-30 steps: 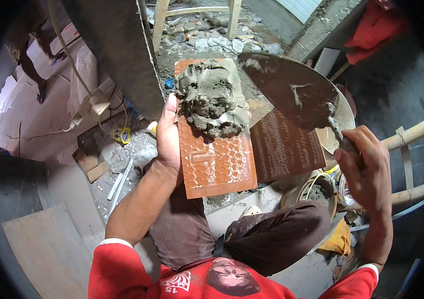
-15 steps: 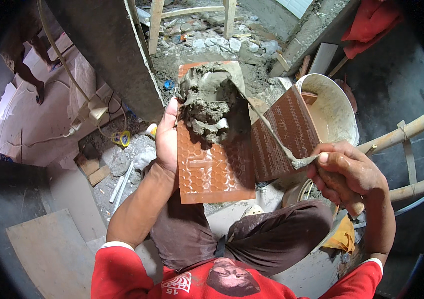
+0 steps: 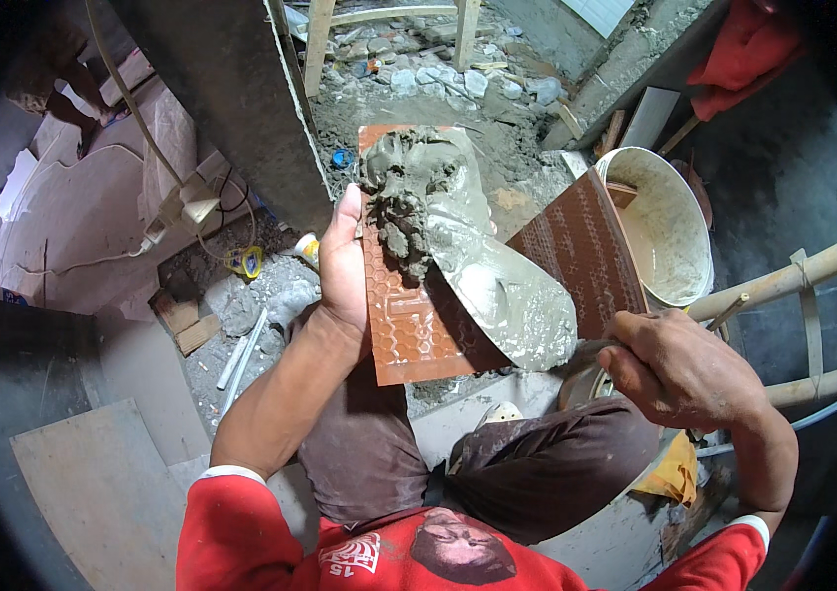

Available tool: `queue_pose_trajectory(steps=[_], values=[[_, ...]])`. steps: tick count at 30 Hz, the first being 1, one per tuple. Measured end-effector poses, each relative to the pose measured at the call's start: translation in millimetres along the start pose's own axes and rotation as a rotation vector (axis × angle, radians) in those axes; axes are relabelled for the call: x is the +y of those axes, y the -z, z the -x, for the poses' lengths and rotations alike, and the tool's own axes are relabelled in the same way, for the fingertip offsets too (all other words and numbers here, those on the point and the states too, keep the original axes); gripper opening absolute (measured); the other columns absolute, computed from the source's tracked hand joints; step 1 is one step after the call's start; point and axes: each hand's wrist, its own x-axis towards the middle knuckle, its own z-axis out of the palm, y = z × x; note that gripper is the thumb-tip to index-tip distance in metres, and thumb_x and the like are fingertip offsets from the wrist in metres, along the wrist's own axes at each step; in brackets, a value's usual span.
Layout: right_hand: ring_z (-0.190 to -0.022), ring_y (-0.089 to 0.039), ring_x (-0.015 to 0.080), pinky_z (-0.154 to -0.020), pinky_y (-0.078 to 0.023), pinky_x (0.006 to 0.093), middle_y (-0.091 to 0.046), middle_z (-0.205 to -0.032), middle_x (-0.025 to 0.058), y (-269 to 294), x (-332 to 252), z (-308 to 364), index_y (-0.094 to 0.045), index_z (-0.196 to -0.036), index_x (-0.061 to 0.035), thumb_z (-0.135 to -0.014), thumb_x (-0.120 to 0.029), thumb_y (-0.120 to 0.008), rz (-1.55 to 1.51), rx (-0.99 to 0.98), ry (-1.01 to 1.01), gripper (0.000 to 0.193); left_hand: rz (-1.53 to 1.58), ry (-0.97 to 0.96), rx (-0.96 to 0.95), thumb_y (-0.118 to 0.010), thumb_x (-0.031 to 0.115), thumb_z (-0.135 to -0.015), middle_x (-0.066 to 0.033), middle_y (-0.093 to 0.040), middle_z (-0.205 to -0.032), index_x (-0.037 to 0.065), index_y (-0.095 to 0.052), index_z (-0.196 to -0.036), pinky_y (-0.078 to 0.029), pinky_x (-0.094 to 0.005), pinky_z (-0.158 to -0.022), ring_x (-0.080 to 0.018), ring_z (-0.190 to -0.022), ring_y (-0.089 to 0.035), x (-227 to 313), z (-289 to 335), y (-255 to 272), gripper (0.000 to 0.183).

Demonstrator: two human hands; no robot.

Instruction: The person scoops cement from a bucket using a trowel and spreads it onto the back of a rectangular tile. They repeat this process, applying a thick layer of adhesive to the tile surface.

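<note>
My left hand (image 3: pixel 343 271) grips the left edge of an orange-brown tile (image 3: pixel 409 345), its thumb on top and its other fingers mostly hidden underneath. The tile's honeycomb-patterned back faces up. A lumpy heap of wet grey mortar (image 3: pixel 418 163) covers the tile's far half. In my right hand (image 3: pixel 679 369) is the handle of a trowel (image 3: pixel 507 300), its broad blade smeared with mortar and lying flat across the tile. The blade's far end meets the mortar heap. Beyond the trowel, a second brown tile (image 3: pixel 581 251) leans against a white bucket.
The white bucket (image 3: pixel 675 212), holding murky water, stands at the right near bamboo poles (image 3: pixel 783 281). Rubble (image 3: pixel 438 79) and a wooden frame (image 3: pixel 394 14) lie ahead. A power cord with a socket (image 3: pixel 187 202) hangs at left. A flat board (image 3: pixel 94 492) rests at lower left.
The trowel blade has turned from edge-on to flat, showing its mortar-coated face over the tile. My right hand has rolled over and moved slightly nearer. The mortar heap's surface looks smoother.
</note>
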Motion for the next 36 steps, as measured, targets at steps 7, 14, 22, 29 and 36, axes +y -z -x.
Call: queue_pose_trajectory(steps=[7,14,22,29,36], values=[[-0.061,-0.062,0.0419,-0.059,-0.046,0.0491,-0.054,-0.060,0.0216,28,-1,24,-0.057,-0.082,0.0008,-0.089,-0.016,-0.060,-0.011,-0.008,0.021,0.019,-0.016,-0.035,0.000,-0.037,0.046,-0.106,-0.0161,-0.062,-0.130,0.003,-0.051,-0.139,-0.048,-0.0479,-0.104,-0.0313,-0.117,-0.062,10,0,2,0.056],[-0.067,-0.063,0.0413,-0.065,-0.048,0.0488,-0.061,-0.067,0.0215,16,-6,-12,-0.055,-0.081,0.0009,-0.095,-0.020,-0.057,0.105,-0.014,0.070,0.025,-0.099,0.016,0.004,-0.025,0.052,-0.104,-0.0279,-0.046,-0.147,-0.001,-0.035,-0.151,-0.033,-0.0565,-0.116,-0.0444,-0.134,-0.047,0,-2,-5,0.072],[-0.069,-0.062,0.0439,-0.065,-0.048,0.0504,-0.061,-0.069,0.0214,44,0,5,-0.058,-0.085,0.0005,-0.093,-0.019,-0.057,0.143,0.092,0.097,0.021,-0.014,0.020,-0.078,-0.038,0.049,-0.105,-0.0147,-0.064,-0.128,0.005,-0.053,-0.137,-0.048,-0.0477,-0.105,-0.0306,-0.117,-0.062,8,0,5,0.057],[-0.074,-0.059,0.0443,-0.068,-0.044,0.0510,-0.056,-0.072,0.0240,32,17,-46,-0.054,-0.083,0.0019,-0.094,-0.020,-0.055,0.348,0.269,0.258,0.024,0.064,0.088,-0.085,-0.037,0.045,-0.106,-0.0145,-0.062,-0.133,0.004,-0.053,-0.138,-0.048,-0.0468,-0.104,-0.0302,-0.118,-0.062,-3,1,0,0.054],[-0.069,-0.059,0.0383,-0.068,-0.048,0.0467,-0.058,-0.071,0.0209,53,29,-28,-0.059,-0.077,0.0031,-0.091,-0.021,-0.057,0.260,0.132,0.115,0.028,-0.120,-0.074,-0.084,-0.044,0.039,-0.106,-0.0099,-0.067,-0.116,0.005,-0.060,-0.127,-0.052,-0.0408,-0.095,-0.0238,-0.106,-0.064,13,-2,21,0.043]])
